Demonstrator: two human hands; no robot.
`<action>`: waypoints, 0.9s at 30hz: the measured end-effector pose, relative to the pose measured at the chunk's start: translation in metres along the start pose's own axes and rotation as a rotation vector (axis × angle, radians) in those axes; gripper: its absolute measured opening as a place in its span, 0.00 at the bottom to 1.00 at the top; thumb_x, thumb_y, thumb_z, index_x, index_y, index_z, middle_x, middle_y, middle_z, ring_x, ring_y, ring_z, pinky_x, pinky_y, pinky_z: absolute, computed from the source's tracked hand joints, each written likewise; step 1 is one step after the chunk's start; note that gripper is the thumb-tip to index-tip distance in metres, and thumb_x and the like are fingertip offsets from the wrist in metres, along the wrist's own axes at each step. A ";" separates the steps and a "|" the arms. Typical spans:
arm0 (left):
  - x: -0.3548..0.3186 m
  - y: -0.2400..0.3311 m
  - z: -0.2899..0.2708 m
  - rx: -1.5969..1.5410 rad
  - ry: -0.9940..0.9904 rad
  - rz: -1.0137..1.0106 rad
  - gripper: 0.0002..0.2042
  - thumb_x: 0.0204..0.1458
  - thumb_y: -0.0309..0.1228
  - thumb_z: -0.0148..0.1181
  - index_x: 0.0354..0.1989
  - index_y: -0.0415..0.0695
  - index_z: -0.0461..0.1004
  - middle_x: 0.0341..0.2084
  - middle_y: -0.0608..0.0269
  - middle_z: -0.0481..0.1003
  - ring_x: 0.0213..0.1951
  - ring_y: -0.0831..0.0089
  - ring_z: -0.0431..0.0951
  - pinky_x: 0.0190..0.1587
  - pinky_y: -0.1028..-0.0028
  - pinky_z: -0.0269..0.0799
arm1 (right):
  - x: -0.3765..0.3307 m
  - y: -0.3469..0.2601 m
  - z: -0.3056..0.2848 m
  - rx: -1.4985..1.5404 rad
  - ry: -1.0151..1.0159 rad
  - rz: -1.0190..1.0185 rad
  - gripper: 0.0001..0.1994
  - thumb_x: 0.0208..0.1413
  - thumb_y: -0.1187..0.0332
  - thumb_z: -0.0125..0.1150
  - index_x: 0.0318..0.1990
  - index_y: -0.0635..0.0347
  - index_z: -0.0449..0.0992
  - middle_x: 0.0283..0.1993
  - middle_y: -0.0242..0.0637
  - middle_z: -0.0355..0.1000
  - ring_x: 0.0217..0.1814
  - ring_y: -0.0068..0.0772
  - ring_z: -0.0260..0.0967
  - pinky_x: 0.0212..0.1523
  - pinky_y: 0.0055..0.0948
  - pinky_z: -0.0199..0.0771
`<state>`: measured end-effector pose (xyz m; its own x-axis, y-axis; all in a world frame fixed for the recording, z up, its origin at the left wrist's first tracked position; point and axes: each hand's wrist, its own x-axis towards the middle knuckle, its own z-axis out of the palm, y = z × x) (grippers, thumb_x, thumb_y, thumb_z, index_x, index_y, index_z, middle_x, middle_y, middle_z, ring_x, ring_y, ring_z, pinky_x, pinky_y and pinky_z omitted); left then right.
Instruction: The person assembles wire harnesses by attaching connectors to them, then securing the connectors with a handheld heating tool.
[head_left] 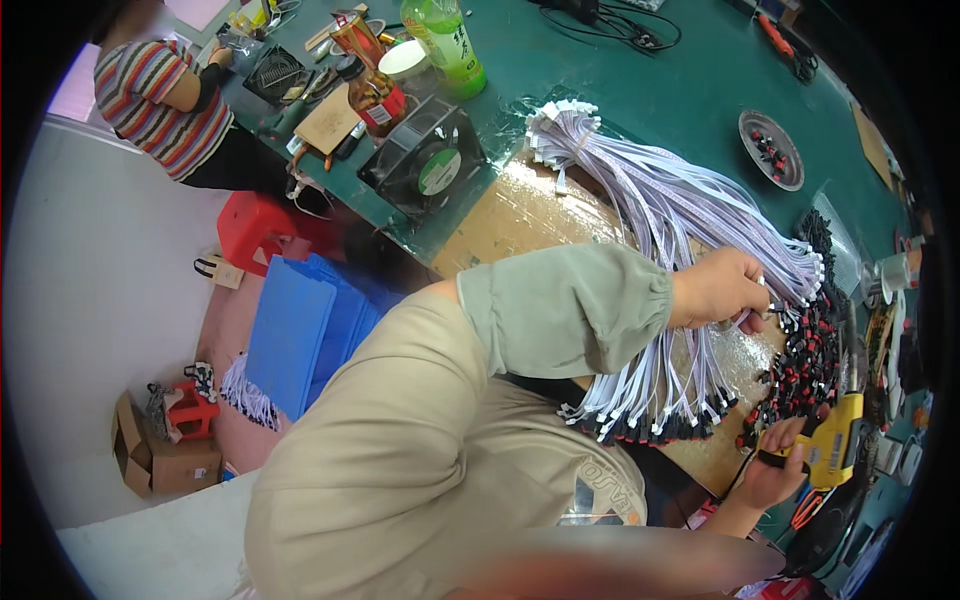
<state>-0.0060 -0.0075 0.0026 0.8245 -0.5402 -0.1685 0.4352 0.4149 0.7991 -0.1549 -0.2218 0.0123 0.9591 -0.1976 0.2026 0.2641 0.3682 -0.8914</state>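
My left hand [718,290], below a grey-green sleeve cover, pinches the end of a white cable [742,318] over the bench. My right hand [778,468] is wrapped round the handle of a yellow glue gun [832,445]. Beyond my left hand lies a thick bundle of white flat cables [680,185] with white plugs at the ends. Nearer to me is a fanned row of white cables [640,385] with black tips. Small red and black parts [800,365] are heaped between my hands and the bench's right side.
A metal dish [771,150] with small parts stands on the green bench mat [640,90]. A black fan [425,160], a brown bottle [375,95] and a green bottle [445,50] stand far left. A blue crate [300,330] and a red stool [250,230] are beside the bench. Another person [165,95] stands farther off.
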 end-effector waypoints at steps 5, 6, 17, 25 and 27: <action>0.000 -0.002 0.002 0.010 0.009 -0.023 0.03 0.47 0.20 0.56 0.26 0.35 0.69 0.21 0.53 0.75 0.24 0.69 0.79 0.28 0.73 0.77 | -0.011 0.010 -0.001 -0.176 0.029 0.036 0.36 0.49 0.62 0.65 0.63 0.66 0.54 0.23 0.28 0.54 0.24 0.21 0.53 0.25 0.21 0.54; 0.000 -0.002 0.003 0.006 0.009 -0.011 0.03 0.47 0.21 0.56 0.26 0.35 0.69 0.20 0.53 0.75 0.23 0.69 0.78 0.28 0.73 0.77 | -0.011 0.010 0.001 -0.194 0.037 0.012 0.37 0.48 0.61 0.67 0.62 0.66 0.55 0.22 0.28 0.53 0.24 0.21 0.52 0.24 0.21 0.53; -0.002 0.002 -0.001 0.050 0.025 -0.014 0.02 0.47 0.21 0.56 0.27 0.35 0.70 0.20 0.53 0.75 0.22 0.70 0.78 0.27 0.74 0.76 | -0.007 0.013 0.003 -0.074 0.044 -0.001 0.35 0.48 0.63 0.65 0.60 0.67 0.55 0.24 0.30 0.56 0.25 0.22 0.55 0.25 0.20 0.56; -0.005 -0.002 0.002 0.035 0.027 0.010 0.02 0.47 0.21 0.56 0.26 0.35 0.70 0.20 0.53 0.76 0.22 0.70 0.78 0.24 0.75 0.73 | -0.013 0.011 0.003 -0.109 0.046 0.037 0.34 0.51 0.66 0.63 0.62 0.67 0.53 0.25 0.31 0.56 0.26 0.24 0.55 0.26 0.21 0.57; -0.004 -0.002 0.007 0.049 0.014 0.023 0.03 0.47 0.22 0.56 0.25 0.35 0.71 0.20 0.54 0.76 0.21 0.72 0.77 0.22 0.76 0.70 | -0.019 0.004 -0.003 0.000 -0.036 0.075 0.33 0.52 0.65 0.60 0.62 0.67 0.53 0.26 0.31 0.57 0.26 0.24 0.56 0.31 0.26 0.60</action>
<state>-0.0130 -0.0112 0.0054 0.8393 -0.5202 -0.1578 0.3982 0.3907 0.8300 -0.1722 -0.2192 0.0038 0.9792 -0.1367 0.1502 0.1919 0.3809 -0.9045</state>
